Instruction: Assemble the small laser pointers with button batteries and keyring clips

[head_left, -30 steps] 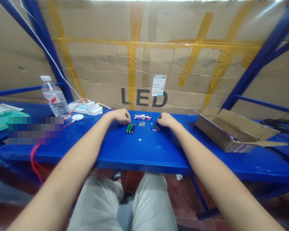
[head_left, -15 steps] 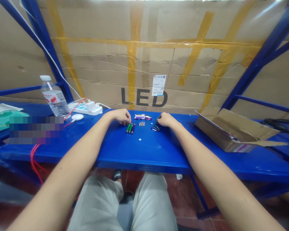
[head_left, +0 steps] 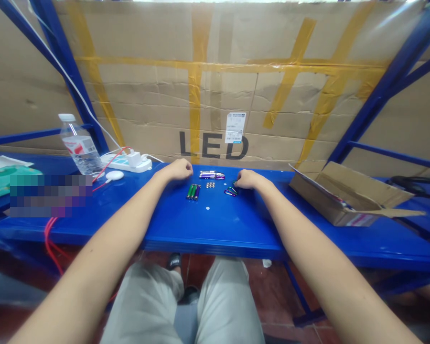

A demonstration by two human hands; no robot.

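Note:
My left hand (head_left: 181,169) is curled closed on the table, a little behind and left of a row of green and purple metal tubes (head_left: 193,192). Whatever is under its fingers, if anything, is hidden. At the right, my right hand (head_left: 246,178) has its fingertips closed on a dark green carabiner (head_left: 235,184). A purple carabiner (head_left: 230,192) lies just in front of it. Between the hands are several small button cells (head_left: 210,185) in a cluster. Behind these lies a stack of shiny silver and purple pen-like pieces (head_left: 212,175).
An open cardboard box (head_left: 326,203) stands at the right of the blue table (head_left: 215,229). At the left are a water bottle (head_left: 79,145), a white power strip (head_left: 129,162) and red cables (head_left: 49,234). A large taped carton (head_left: 157,105) rises behind the table.
My left hand has moved off the tubes, back and slightly left, leaving them lying in a row. My right hand stays at the carabiners, nearly unmoved.

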